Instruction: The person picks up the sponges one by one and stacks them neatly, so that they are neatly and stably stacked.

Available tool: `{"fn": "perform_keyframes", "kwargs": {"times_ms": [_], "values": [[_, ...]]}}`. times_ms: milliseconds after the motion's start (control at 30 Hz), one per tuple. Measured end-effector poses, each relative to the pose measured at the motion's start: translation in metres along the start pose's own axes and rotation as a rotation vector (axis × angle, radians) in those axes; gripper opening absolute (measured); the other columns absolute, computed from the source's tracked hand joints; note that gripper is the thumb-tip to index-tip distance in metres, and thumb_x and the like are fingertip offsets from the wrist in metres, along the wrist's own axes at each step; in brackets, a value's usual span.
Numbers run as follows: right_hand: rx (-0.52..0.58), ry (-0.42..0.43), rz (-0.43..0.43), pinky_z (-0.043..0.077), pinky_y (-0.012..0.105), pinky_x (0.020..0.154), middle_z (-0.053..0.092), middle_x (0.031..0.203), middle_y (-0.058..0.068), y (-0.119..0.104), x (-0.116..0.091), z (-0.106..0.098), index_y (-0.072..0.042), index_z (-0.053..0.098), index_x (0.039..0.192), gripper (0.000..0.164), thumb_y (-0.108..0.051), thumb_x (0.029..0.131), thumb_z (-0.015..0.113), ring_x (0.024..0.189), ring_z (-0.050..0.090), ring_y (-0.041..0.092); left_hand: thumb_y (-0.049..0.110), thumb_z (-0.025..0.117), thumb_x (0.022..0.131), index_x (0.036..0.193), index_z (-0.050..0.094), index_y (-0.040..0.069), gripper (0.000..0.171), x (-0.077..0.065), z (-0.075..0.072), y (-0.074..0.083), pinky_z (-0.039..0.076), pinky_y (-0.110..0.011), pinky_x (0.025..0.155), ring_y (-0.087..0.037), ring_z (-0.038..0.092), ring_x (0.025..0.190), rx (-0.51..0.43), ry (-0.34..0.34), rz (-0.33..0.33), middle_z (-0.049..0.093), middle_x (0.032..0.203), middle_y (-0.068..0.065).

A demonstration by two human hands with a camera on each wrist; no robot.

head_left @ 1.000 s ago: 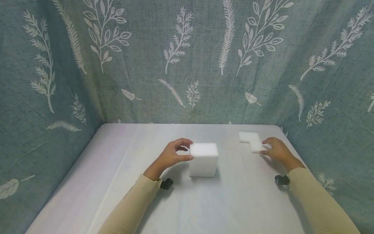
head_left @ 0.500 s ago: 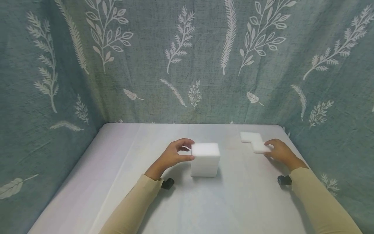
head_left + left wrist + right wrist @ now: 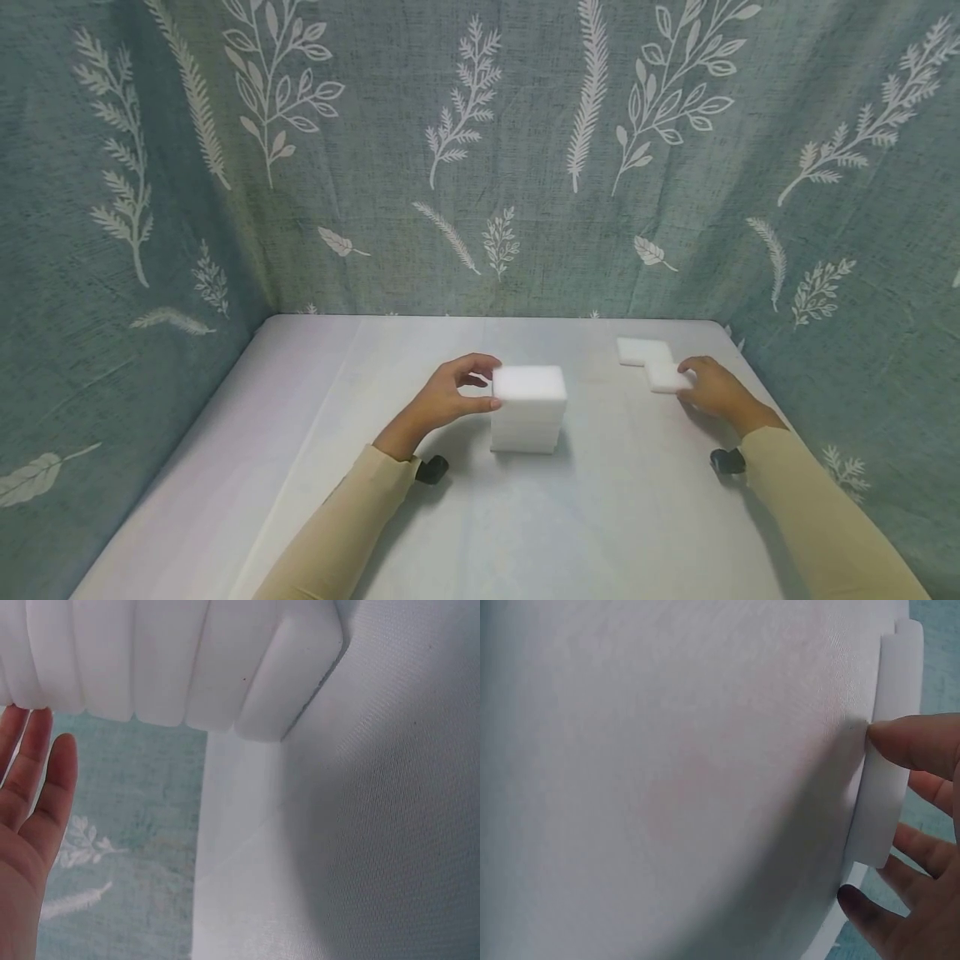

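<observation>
A stack of several white foam sponges stands upright on the table. My left hand holds it at the upper left side, thumb at the front corner and fingers at the back corner. In the left wrist view, fingertips meet the stacked sponges' edge, with one finger off it. To the right, my right hand grips a single flat sponge by its right end. The right wrist view shows fingers on both sides of that sponge.
Another flat sponge lies at the back left of the gripped one, against its corner. A white cloth covers the table. Green leaf-patterned curtains stand behind the table and along both sides.
The view has shifted slightly. Both hands keep nearly the same place at the stack and at the single sponge, and the sponges stay where they were.
</observation>
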State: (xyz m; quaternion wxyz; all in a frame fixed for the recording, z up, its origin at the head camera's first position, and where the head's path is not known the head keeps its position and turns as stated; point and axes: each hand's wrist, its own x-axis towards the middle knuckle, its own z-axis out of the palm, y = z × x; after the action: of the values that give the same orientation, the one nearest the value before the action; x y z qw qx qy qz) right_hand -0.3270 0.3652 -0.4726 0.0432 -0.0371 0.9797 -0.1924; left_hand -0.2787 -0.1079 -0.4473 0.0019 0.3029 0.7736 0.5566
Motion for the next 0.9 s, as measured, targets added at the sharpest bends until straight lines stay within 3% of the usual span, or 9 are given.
{"fn": "perform_keyframes", "kwargs": {"times_ms": [433,667,900], "values": [[0.009,0.029,0.009,0.031,0.069,0.098,0.032,0.135,0.036,0.0078,0.0003,0.0076,0.004,0.045,0.128,0.054,-0.022,0.087,0.070,0.122,0.036,0.056,0.027,0.083,0.079,0.128,0.060,0.008,0.057,-0.0010,0.0012,0.0003,0.048,-0.040,0.094,-0.027,0.057,0.108,0.008,-0.003,0.002,0.061,0.118,-0.002],[0.017,0.051,-0.057,0.035,0.069,0.095,0.036,0.130,0.033,0.0059,-0.0037,0.0046,0.001,0.047,0.125,0.055,-0.027,0.086,0.073,0.117,0.042,0.053,0.030,0.082,0.079,0.129,0.059,0.006,0.060,-0.0003,0.0004,-0.0017,0.048,-0.039,0.094,-0.026,0.057,0.108,0.006,-0.002,-0.001,0.061,0.117,-0.001],[0.034,0.046,-0.128,0.039,0.066,0.092,0.039,0.129,0.030,-0.0005,-0.0076,0.0010,-0.002,0.049,0.122,0.054,-0.034,0.085,0.074,0.110,0.047,0.048,0.021,0.081,0.080,0.129,0.058,0.004,0.056,0.0001,0.0004,-0.0006,0.047,-0.043,0.096,-0.032,0.056,0.110,-0.011,-0.008,0.002,0.061,0.119,-0.005]]}}
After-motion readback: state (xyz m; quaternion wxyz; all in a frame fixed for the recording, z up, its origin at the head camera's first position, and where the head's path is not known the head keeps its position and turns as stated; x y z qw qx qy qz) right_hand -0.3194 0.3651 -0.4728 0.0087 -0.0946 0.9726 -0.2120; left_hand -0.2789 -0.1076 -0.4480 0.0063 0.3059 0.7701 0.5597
